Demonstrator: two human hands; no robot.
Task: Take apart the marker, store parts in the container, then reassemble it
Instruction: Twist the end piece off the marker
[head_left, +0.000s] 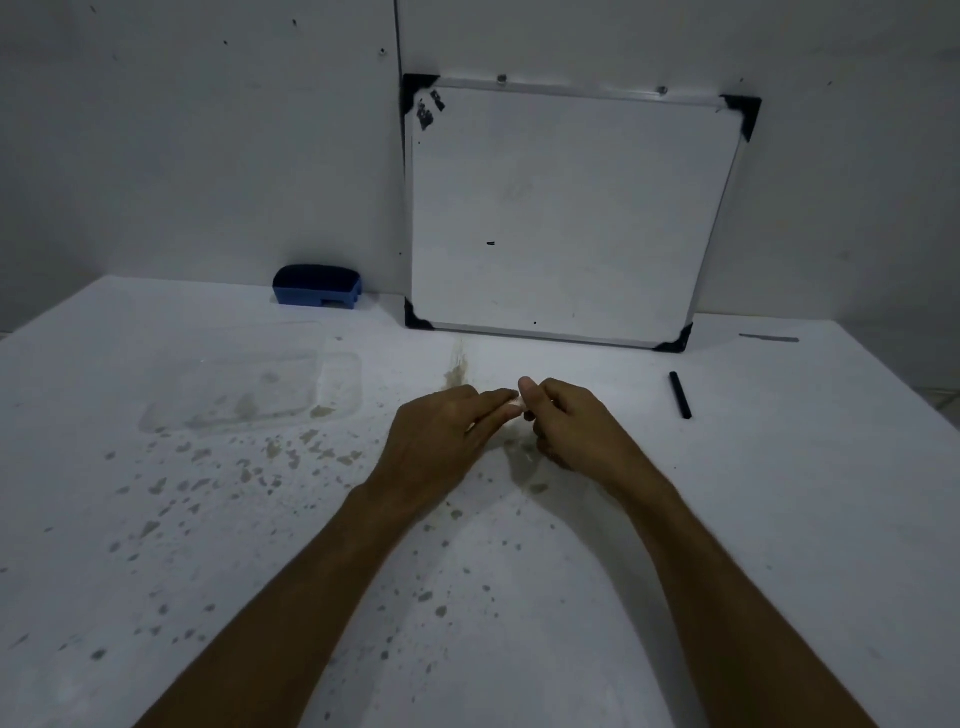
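My left hand (441, 434) and my right hand (569, 421) meet over the middle of the table, fingertips pinched together on a small whitish marker part (515, 402); most of it is hidden by my fingers. A slim black marker piece (680, 395) lies on the table to the right, apart from my hands. A clear shallow plastic container (249, 387) sits on the table to the left; I cannot tell what it holds.
A whiteboard (566, 213) leans against the back wall. A blue eraser (318, 293) rests at the wall on the left. A thin grey strip (769, 339) lies at the far right. The white tabletop (208, 519) is stained with brownish spots.
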